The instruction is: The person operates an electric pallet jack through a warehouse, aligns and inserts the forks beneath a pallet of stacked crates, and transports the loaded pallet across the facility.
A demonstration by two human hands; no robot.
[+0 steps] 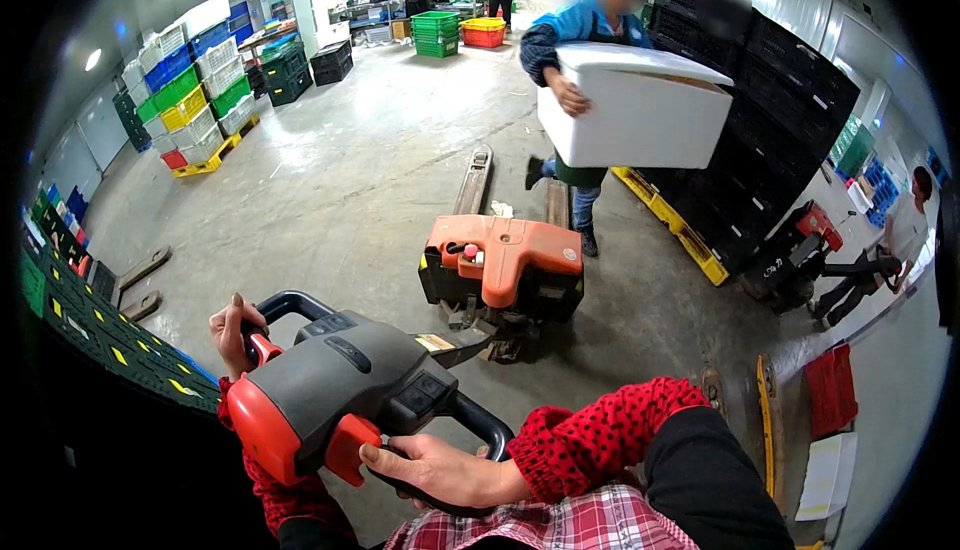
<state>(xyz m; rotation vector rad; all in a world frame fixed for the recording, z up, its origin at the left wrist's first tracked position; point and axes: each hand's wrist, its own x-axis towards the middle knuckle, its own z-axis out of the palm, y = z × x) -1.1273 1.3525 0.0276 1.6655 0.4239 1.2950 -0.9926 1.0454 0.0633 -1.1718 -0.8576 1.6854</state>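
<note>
A grey and red control handle (340,380) with black loop grips fills the lower middle of the view. My left hand (237,335) is closed round its far loop, the thumb raised near a red control. My right hand (440,470) wraps the near loop, its thumb by the other red control. Beyond the handle stands the orange and black body of a pallet truck (505,250), with two forks (475,180) pointing away over the floor. Red sleeves with black dots cover both my forearms.
A person carries a white foam box (635,110) beside the forks. Tall black crates (750,100) stand on a yellow pallet (675,225) at right. Stacked coloured crates (185,100) are at left, green-black crates (110,340) close on my left. Another person (905,230) is far right.
</note>
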